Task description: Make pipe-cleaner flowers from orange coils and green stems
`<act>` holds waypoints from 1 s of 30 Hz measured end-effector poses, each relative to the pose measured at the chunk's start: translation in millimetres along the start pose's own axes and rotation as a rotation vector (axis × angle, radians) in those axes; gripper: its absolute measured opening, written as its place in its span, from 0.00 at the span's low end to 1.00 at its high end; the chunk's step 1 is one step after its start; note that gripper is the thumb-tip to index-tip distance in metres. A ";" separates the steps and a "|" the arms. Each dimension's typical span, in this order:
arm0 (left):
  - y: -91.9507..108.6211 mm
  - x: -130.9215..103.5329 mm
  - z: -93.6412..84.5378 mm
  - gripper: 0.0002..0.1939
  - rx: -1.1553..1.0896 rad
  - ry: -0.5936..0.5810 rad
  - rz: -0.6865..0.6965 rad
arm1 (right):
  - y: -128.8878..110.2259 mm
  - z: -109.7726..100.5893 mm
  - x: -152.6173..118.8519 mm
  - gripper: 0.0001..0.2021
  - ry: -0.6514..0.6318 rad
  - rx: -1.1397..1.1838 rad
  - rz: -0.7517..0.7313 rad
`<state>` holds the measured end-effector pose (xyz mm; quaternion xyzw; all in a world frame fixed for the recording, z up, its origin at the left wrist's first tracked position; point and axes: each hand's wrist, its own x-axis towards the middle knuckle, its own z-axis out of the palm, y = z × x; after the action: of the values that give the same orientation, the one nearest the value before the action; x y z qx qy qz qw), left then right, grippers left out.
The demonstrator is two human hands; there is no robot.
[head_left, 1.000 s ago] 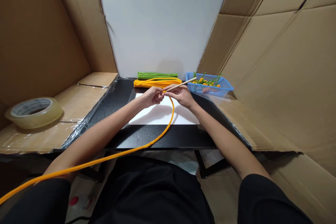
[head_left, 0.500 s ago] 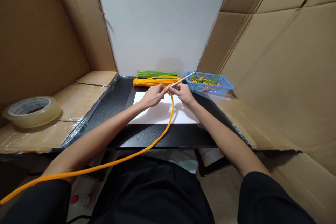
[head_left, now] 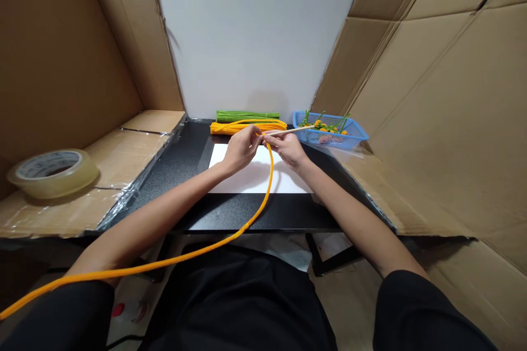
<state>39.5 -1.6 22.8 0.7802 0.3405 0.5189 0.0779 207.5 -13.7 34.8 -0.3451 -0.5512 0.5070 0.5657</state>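
Note:
My left hand (head_left: 242,149) is closed, its fingertips pinched where a long orange pipe cleaner (head_left: 269,178) meets a thin wooden stick (head_left: 303,129). Close beside it, my right hand (head_left: 290,150) is closed too and grips the stick, which points right over the basket's edge. From between the fingers the pipe cleaner drops, curves past the table's front edge and runs over my left arm to the lower left. My fingers hide how it lies around the stick. Below both hands lies a white sheet of paper (head_left: 224,178).
Behind my hands lie a green pipe cleaner bundle (head_left: 247,115) and an orange one (head_left: 224,128). A blue basket (head_left: 357,140) of small orange and green pieces stands back right. A tape roll (head_left: 84,170) rests on cardboard at left. Cardboard walls (head_left: 444,88) flank the black table (head_left: 164,167).
The stick has tipped from slanting upward to nearly level, its free end lower and further right. My left hand has turned, with its knuckles raised. The right hand has barely moved.

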 end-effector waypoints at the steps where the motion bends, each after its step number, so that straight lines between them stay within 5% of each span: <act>1: 0.3 -0.4 0.0 0.03 -0.007 0.011 0.000 | -0.7 0.2 -0.3 0.21 -0.006 0.002 0.000; 13: -2.1 -0.2 5.8 0.06 -0.300 0.014 -0.185 | -2.4 -2.1 0.3 0.23 -0.053 -0.157 -0.075; 30: 7.8 12.1 -5.9 0.15 -0.514 -0.327 -0.479 | -14.1 -14.6 2.1 0.20 -0.176 -0.521 -0.237</act>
<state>40.7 -1.5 38.3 0.7063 0.3549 0.4231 0.4430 224.3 -12.7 46.5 -0.3666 -0.7462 0.3068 0.4632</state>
